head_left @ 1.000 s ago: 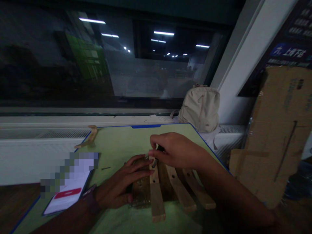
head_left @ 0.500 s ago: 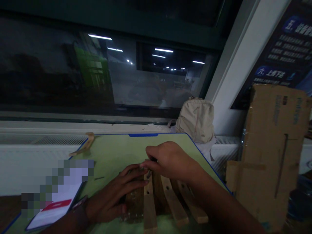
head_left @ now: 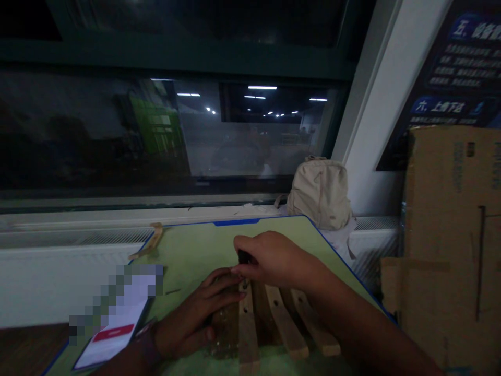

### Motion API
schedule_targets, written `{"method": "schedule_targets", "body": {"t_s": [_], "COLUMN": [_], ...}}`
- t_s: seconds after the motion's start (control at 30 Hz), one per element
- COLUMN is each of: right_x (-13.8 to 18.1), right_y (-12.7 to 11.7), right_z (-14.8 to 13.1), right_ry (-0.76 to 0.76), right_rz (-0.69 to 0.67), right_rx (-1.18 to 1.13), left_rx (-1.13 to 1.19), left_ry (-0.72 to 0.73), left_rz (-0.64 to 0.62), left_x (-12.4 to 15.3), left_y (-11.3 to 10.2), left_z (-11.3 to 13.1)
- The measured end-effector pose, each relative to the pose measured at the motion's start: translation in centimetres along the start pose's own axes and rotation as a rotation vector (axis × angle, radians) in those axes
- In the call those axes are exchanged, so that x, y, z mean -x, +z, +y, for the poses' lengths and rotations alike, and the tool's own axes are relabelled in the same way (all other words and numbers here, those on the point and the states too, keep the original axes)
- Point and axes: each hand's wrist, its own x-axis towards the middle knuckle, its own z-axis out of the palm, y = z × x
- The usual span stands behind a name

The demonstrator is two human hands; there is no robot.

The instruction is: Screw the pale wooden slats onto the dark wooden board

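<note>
On 3 pale holed slats (head_left: 279, 325), my right hand (head_left: 270, 258) pinches a dark tool (head_left: 243, 257); left hand (head_left: 195, 318) lies flat, fingers extended; phone (head_left: 113, 334) at table's (head_left: 195, 245) left edge.

Three pale wooden slats (head_left: 282, 329) with drilled holes lie flat and fanned out below the right hand (head_left: 270, 258). A small dark tool (head_left: 243, 257) is pinched upright in its fingertips, over the leftmost slat's far end. A darker wooden piece (head_left: 225, 326) lies under the flat left hand (head_left: 191, 324).
</note>
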Motion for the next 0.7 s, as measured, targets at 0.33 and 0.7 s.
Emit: {"method": "schedule_targets", "body": {"t_s": [0.33, 0.7], "right_x": [1.4, 0.1], "right_y": [-0.8, 0.3], "right_z": [-0.6, -0.8], "right_ry": [0.017, 0.004], "right_rz": [-0.022, 0.002], "right_rx": [-0.041, 0.116], "left_rx": [0.007, 0.019], "left_ry": [0.002, -0.005], "left_rz": [0.003, -0.008], "left_x": [-0.1, 0.4], "left_y": [-0.2, 0.2], "left_z": [0.2, -0.5]}}
